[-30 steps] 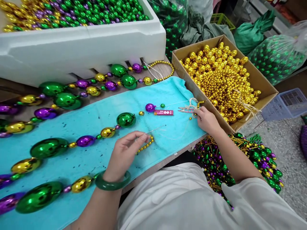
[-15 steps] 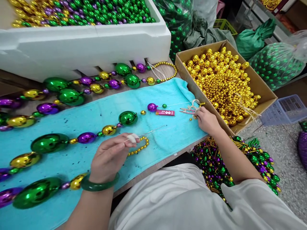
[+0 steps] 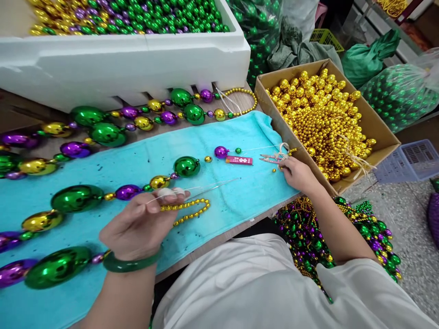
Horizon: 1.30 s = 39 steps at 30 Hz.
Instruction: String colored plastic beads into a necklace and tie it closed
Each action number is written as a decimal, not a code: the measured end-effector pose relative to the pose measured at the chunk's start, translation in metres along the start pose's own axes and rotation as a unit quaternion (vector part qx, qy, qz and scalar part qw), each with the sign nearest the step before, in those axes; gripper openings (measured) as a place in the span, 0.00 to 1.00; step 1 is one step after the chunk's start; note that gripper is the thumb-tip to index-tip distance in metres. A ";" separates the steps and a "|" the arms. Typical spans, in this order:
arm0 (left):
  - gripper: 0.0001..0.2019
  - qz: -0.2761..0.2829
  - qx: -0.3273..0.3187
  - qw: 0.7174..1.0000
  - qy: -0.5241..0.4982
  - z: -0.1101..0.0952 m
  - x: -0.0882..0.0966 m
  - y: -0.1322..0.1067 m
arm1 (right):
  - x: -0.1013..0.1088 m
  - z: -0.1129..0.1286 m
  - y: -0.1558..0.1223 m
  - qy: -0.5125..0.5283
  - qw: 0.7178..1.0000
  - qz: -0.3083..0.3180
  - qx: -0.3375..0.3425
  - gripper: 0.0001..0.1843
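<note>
My left hand (image 3: 140,224) is closed in a pinch on a long thin needle (image 3: 209,186) and its thread, with a strand of small gold beads (image 3: 190,211) trailing from it over the turquoise towel (image 3: 137,160). My right hand (image 3: 297,173) rests at the towel's right edge, fingers curled on something small that I cannot make out, beside small snips (image 3: 272,158) and a loose gold bead (image 3: 274,171). A pink label (image 3: 239,160), a purple bead (image 3: 221,152) and a small green bead (image 3: 238,150) lie between the hands.
Long strings of large green, gold and purple beads (image 3: 78,197) cross the towel. A white foam box (image 3: 137,59) of mixed beads stands behind. A cardboard box (image 3: 373,123) of gold beads sits at right. Bead piles (image 3: 360,228) and bags (image 3: 394,91) lie on the floor.
My left hand has drawn back to the left along the towel, pulling the needle, thread and gold bead strand with it. My right hand has stayed by the snips.
</note>
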<state>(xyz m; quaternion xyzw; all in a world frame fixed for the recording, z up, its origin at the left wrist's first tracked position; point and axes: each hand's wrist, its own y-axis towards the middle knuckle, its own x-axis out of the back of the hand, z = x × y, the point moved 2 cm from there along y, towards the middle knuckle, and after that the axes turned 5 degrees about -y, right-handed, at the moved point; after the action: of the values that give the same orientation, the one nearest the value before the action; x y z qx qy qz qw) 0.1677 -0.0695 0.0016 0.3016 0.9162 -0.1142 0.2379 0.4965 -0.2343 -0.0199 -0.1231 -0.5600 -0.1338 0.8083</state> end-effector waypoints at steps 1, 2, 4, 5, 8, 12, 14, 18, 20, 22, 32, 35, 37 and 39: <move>0.08 -0.012 0.004 1.000 -0.002 -0.001 0.002 -0.001 | 0.000 0.000 0.000 -0.005 1.000 0.000 -0.002 0.10; 0.08 -0.023 0.008 1.000 0.000 -0.001 0.003 -0.002 | 0.001 0.001 0.000 -0.005 1.000 -0.004 -0.003 0.10; 0.09 -0.039 0.017 0.999 0.017 -0.001 0.007 -0.004 | 0.004 0.003 0.001 0.017 1.000 -0.019 0.005 0.08; 0.09 -0.040 0.021 0.998 0.035 -0.001 0.008 -0.005 | 0.007 0.003 0.001 0.041 0.999 -0.032 0.012 0.08; 0.11 0.010 0.040 0.991 0.130 0.001 0.006 -0.006 | 0.015 0.005 0.002 0.147 0.987 -0.055 0.023 0.08; 0.09 0.080 0.035 0.929 0.360 0.008 -0.013 -0.004 | 0.022 0.016 0.004 0.234 0.971 -0.016 0.052 0.08; 0.08 0.055 -0.061 0.867 0.491 0.007 -0.029 0.000 | 0.026 0.029 0.005 0.198 0.977 0.000 0.082 0.08; 0.08 0.034 -0.199 0.805 0.558 0.005 -0.070 0.007 | 0.039 0.055 0.004 0.122 0.985 0.021 0.122 0.10; 0.11 0.068 -0.172 0.837 0.515 0.010 -0.091 0.014 | 0.044 0.066 0.004 0.116 0.982 0.036 0.143 0.13; 0.14 0.116 -0.099 0.880 0.450 0.023 -0.111 0.025 | 0.049 0.074 0.004 0.115 0.978 0.045 0.168 0.15; 0.10 0.243 0.179 0.916 0.264 0.052 -0.123 0.055 | 0.080 0.060 -0.002 0.057 0.983 -0.063 0.163 0.06; 0.11 0.225 0.201 0.917 0.262 0.032 -0.105 0.050 | 0.097 0.042 -0.007 0.075 0.973 -0.206 0.070 0.06; 0.11 0.222 0.230 0.916 0.241 0.024 -0.095 0.047 | 0.105 0.031 -0.007 0.070 0.942 -0.328 0.020 0.06; 0.11 0.218 0.264 0.913 0.221 0.021 -0.087 0.044 | 0.110 0.020 -0.004 0.052 0.905 -0.421 -0.013 0.07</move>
<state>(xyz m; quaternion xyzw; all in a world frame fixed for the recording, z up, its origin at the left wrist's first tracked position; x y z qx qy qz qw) 0.2635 -0.0857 0.0252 0.5634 0.7932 -0.2275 -0.0400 0.5143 -0.2392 0.0902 0.1208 -0.5148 -0.4752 0.7032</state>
